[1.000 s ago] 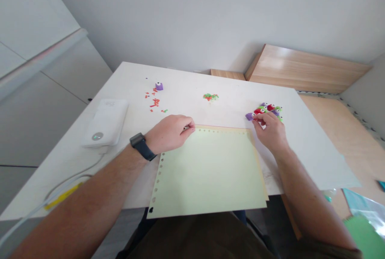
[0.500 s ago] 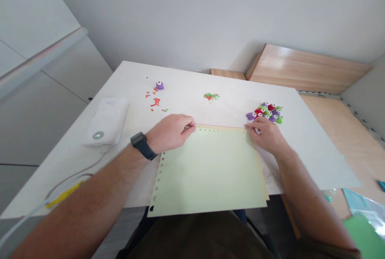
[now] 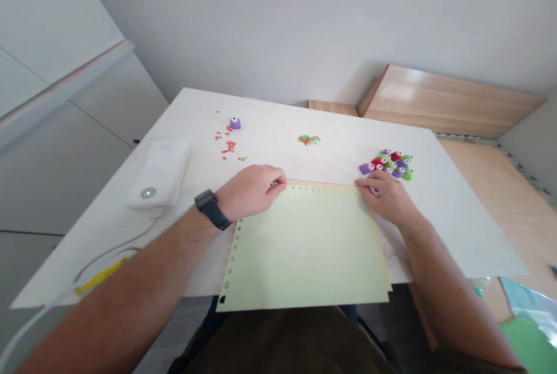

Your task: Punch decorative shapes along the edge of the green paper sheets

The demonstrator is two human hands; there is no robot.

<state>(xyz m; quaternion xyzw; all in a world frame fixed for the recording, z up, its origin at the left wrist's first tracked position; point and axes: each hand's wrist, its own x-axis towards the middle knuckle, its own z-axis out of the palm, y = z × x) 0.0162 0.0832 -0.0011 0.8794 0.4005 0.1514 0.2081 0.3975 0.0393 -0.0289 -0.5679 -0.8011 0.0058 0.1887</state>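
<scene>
A light green sheet of paper point(image 3: 308, 246) with holes punched along its left and far edges lies over a yellow sheet, which peeks out at the right and far side. The near edge of the paper overhangs the table. My left hand point(image 3: 255, 189) pinches the far left part of the sheets between thumb and fingers. At the far right corner, my right hand point(image 3: 385, 195) grips the paper's edge, its fingertips closed. Just beyond my right hand sits a cluster of purple, red and green clay pieces with googly eyes point(image 3: 394, 162).
A lone purple eyed piece point(image 3: 235, 123) stands far left on the white table point(image 3: 270, 124), near red paper bits point(image 3: 229, 146). Green and red bits point(image 3: 308, 140) form a small heap. A white device point(image 3: 161, 174) with a cable lies left, by a yellow object point(image 3: 101, 275).
The whole view has shifted slightly, so things appear a little further right. Both hands keep their hold on the paper's far edge.
</scene>
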